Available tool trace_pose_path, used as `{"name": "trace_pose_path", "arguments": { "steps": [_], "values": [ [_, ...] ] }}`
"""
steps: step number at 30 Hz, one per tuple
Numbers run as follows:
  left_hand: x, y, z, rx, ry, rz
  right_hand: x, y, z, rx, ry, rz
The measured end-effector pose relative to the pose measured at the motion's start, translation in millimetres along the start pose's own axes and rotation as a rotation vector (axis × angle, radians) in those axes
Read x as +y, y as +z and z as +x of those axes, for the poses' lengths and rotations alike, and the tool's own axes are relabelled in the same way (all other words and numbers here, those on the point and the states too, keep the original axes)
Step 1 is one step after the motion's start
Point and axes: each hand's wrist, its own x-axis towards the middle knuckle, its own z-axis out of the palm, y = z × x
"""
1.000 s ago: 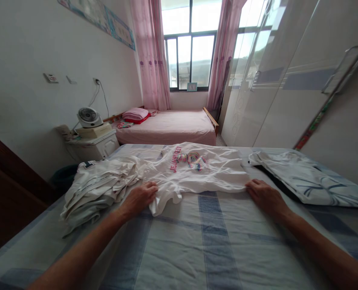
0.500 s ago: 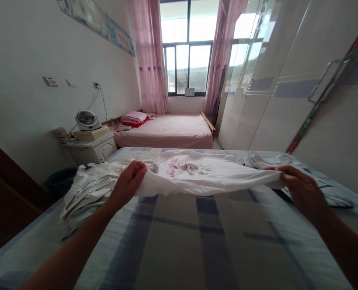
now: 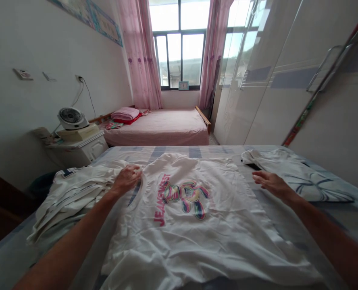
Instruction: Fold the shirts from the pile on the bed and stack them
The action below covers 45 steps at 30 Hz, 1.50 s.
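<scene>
Though the shirt [image 3: 227, 189] is lying spread, folding prob. left, L hand [image 3: 127, 178] is sitting half-curled by its edge, grip unclear, & R hand [image 3: 269, 183] is hovering empty, fingers loosely extended.

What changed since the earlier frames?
The white T-shirt has spread toward the viewer, its print fully shown. The right hand has let go, apart from it; the left hand is at its left edge, grip unclear. The clothes pile and folded garment stayed put.
</scene>
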Motion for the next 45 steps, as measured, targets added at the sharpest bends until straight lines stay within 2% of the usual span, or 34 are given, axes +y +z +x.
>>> {"name": "trace_pose_path", "arguments": {
  "steps": [5,10,13,17,20,24,27,29,31,34,36,38,42,45],
  "values": [
    [0,16.3,53,-0.061,-0.029,0.041,-21,26,49,0.093,-0.044,-0.305],
    [0,36.1,79,-0.097,-0.063,0.026,-33,47,77,0.099,0.012,-0.37],
    [0,48.6,82,-0.096,-0.082,-0.016,-32,58,80,0.166,0.037,-0.402],
    [2,60.1,79,-0.094,-0.056,-0.085,-23,67,80,0.253,-0.079,-0.415],
    [5,62.0,79,-0.03,-0.032,-0.093,-17,68,83,0.313,-0.134,-0.349],
    [3,60.0,79,0.093,-0.038,-0.034,-18,67,90,0.409,-0.059,-0.32],
    [-2,59.8,76,0.123,-0.087,0.086,-19,67,92,0.412,-0.006,-0.301],
    [-4,59.9,75,0.098,-0.1,0.161,-20,67,92,0.383,-0.018,-0.229],
    [-4,59.9,75,0.061,-0.095,0.146,-20,66,90,0.322,-0.072,-0.075],
    [-4,60.1,78,-0.001,-0.068,-0.062,-19,63,88,0.127,-0.179,0.217],
    [-6,61.3,81,-0.044,-0.007,-0.238,-18,60,89,-0.028,-0.237,0.28],
    [-9,63.2,83,-0.012,0.035,-0.337,-15,58,91,-0.039,-0.238,0.196],
    [-13,67.5,82,0.151,0.044,-0.236,-10,59,98,0.161,-0.202,-0.096],
    [-9,69.3,80,0.121,0.049,-0.147,-8,66,99,0.147,-0.286,-0.26]
  ]
}}
